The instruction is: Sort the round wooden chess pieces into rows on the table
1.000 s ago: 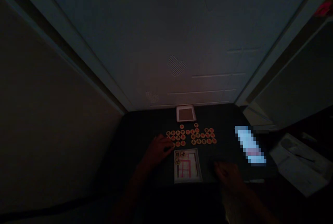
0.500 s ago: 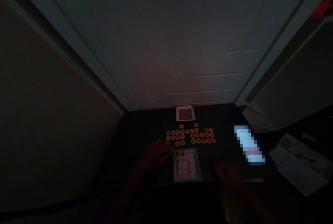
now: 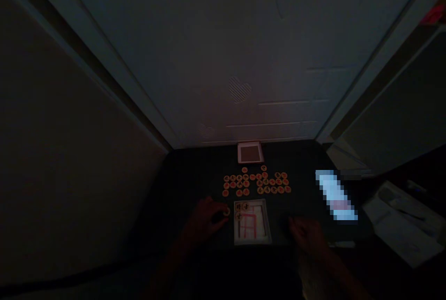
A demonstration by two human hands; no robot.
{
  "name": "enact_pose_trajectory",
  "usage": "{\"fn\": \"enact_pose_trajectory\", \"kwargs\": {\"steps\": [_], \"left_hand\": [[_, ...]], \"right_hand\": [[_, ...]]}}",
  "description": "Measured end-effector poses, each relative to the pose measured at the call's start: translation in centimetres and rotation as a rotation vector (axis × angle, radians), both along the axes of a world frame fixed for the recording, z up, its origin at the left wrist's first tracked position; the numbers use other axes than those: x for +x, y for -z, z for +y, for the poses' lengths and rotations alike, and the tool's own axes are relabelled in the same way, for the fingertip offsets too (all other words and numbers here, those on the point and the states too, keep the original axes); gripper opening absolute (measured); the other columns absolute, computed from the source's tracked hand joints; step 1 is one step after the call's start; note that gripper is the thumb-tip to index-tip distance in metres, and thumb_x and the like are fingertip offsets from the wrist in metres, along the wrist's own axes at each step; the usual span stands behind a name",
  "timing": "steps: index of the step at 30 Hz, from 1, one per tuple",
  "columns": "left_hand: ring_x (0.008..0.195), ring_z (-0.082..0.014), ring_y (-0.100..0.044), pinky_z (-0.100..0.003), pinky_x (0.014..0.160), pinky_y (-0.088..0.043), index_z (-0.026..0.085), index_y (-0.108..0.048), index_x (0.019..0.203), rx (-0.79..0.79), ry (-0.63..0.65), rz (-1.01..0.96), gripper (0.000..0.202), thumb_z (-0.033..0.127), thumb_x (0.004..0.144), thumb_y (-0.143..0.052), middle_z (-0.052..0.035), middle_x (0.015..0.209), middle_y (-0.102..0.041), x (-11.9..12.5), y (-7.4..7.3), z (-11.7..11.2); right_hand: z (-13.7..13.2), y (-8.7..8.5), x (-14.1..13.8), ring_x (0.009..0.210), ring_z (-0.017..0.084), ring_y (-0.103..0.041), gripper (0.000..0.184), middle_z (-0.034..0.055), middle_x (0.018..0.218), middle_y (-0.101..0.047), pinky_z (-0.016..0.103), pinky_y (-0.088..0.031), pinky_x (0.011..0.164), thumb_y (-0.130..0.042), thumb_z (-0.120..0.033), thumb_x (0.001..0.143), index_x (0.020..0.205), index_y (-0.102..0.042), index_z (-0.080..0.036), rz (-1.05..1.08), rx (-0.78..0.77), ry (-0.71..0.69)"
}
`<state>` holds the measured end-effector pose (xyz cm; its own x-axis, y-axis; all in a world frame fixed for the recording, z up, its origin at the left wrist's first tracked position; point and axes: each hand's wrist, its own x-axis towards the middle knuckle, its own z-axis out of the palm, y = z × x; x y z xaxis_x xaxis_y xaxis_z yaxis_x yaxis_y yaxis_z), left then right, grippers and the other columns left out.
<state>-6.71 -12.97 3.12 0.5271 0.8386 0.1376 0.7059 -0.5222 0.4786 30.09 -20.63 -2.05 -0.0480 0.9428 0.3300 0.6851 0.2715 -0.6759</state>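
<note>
My left hand (image 3: 209, 218) is just left of an open shallow box (image 3: 253, 241), its fingers pinching a round Chinese chess piece (image 3: 226, 211). Inside the box, a few pieces (image 3: 245, 206) lie in the far left corner over a sheet with pink-red lines. Beyond it, several round pieces (image 3: 239, 185) with red or dark characters are laid out in loose rows on the dark table. To the right of the box my right hand (image 3: 307, 234) rests on the table, fingers curled closed, with nothing seen in it.
A pale box lid or tray (image 3: 250, 153) lies at the back of the table (image 3: 195, 170) by the wall panel. On the right is a bright pixelated object (image 3: 336, 195). An open white case (image 3: 406, 223) sits farther right. The room is very dim.
My left hand has drawn back slightly toward me with the pinched piece, uncovering a piece at the near left of the rows. My right hand has stayed put. The view has shifted a little.
</note>
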Motion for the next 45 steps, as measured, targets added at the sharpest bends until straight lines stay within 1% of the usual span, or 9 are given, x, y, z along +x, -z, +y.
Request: {"fn": "enact_pose_trajectory", "kwargs": {"steps": [4,13,21,26,30,33,35,41,45], "left_hand": [[0.098,-0.0250,-0.061,-0.040,0.089,-0.050,0.029,-0.071,0.105,0.010,-0.092,-0.019,0.021,0.031,0.084,-0.073,-0.0036,0.103,-0.073,0.2,0.4,-0.3],[0.099,-0.0223,-0.066,-0.041,0.093,-0.052,0.027,-0.069,0.105,0.005,-0.109,-0.105,0.019,0.026,0.085,-0.070,-0.0021,0.105,-0.074,0.6,-0.4,-0.2],[0.092,-0.0184,-0.070,-0.034,0.086,-0.056,0.025,-0.066,0.111,-0.186,-0.140,-0.285,0.025,0.027,0.086,-0.068,-0.0019,0.111,-0.075,2.9,-2.0,-0.8],[0.090,-0.0174,-0.069,-0.031,0.084,-0.054,0.023,-0.068,0.108,-0.303,-0.129,-0.352,0.022,0.028,0.087,-0.068,-0.0023,0.107,-0.075,5.0,-2.7,-1.2],[0.090,-0.0173,-0.068,-0.030,0.084,-0.054,0.022,-0.068,0.108,-0.382,-0.087,-0.430,0.022,0.030,0.087,-0.069,-0.0036,0.110,-0.075,6.3,-2.8,-1.6],[0.089,-0.0172,-0.068,-0.030,0.083,-0.054,0.021,-0.068,0.107,-0.439,-0.056,-0.461,0.020,0.029,0.089,-0.067,-0.0042,0.107,-0.074,6.9,-2.7,-1.8],[0.088,-0.0175,-0.068,-0.030,0.082,-0.054,0.020,-0.069,0.105,-0.464,-0.040,-0.463,0.018,0.028,0.089,-0.066,-0.0042,0.103,-0.074,7.1,-2.6,-1.9],[0.087,-0.0173,-0.068,-0.030,0.081,-0.054,0.019,-0.069,0.101,-0.522,-0.025,-0.509,0.016,0.024,0.086,-0.066,-0.0037,0.097,-0.074,7.7,-2.3,-2.1],[0.082,-0.0174,-0.069,-0.029,0.078,-0.054,0.018,-0.069,0.095,-0.521,-0.068,-0.532,0.014,0.028,0.086,-0.068,-0.0036,0.090,-0.073,8.3,-2.4,-2.2]], "right_hand": [[0.0,0.0,0.0,0.039,0.008,-0.033,0.050,-0.0055,0.044,-0.036,0.024,-0.024,0.043,-0.045,-0.034,0.097,0.050,-0.036,-0.021,-0.019,0.025,0.013],[-0.3,0.2,0.2,0.039,0.007,-0.031,0.050,-0.0062,0.044,-0.033,0.024,-0.022,0.043,-0.046,-0.031,0.098,0.050,-0.035,-0.021,-0.051,0.051,-0.036],[0.4,-1.4,-1.8,0.040,0.007,-0.035,0.046,-0.0061,0.046,-0.039,0.024,-0.025,0.046,-0.047,-0.026,0.097,0.053,-0.037,-0.021,-0.145,0.146,-0.097],[1.1,-2.7,-3.6,0.049,0.009,-0.048,0.027,-0.0039,0.058,-0.052,0.022,-0.034,0.050,-0.050,-0.022,0.095,0.068,-0.050,-0.021,-0.160,0.172,-0.201],[1.4,-3.8,-5.1,0.067,0.014,-0.062,0.010,0.0020,0.078,-0.065,0.023,-0.047,0.060,-0.053,-0.020,0.095,0.088,-0.060,-0.021,-0.094,0.133,-0.325],[1.4,-4.0,-6.2,0.088,0.018,-0.069,0.019,0.0076,0.101,-0.070,0.027,-0.056,0.074,-0.055,-0.020,0.095,0.112,-0.063,-0.023,-0.020,0.141,-0.374],[1.4,-3.8,-6.8,0.098,0.020,-0.070,0.026,0.0092,0.111,-0.070,0.029,-0.058,0.082,-0.055,-0.019,0.096,0.120,-0.062,-0.024,0.035,0.159,-0.381],[1.4,-3.1,-7.6,0.102,0.020,-0.071,0.026,0.0084,0.111,-0.072,0.032,-0.061,0.088,-0.053,-0.019,0.099,0.122,-0.065,-0.025,0.123,0.159,-0.342],[1.4,-2.9,-7.7,0.097,0.019,-0.073,0.025,0.0074,0.107,-0.074,0.030,-0.062,0.085,-0.053,-0.019,0.099,0.119,-0.067,-0.025,0.156,0.182,-0.321]]}}
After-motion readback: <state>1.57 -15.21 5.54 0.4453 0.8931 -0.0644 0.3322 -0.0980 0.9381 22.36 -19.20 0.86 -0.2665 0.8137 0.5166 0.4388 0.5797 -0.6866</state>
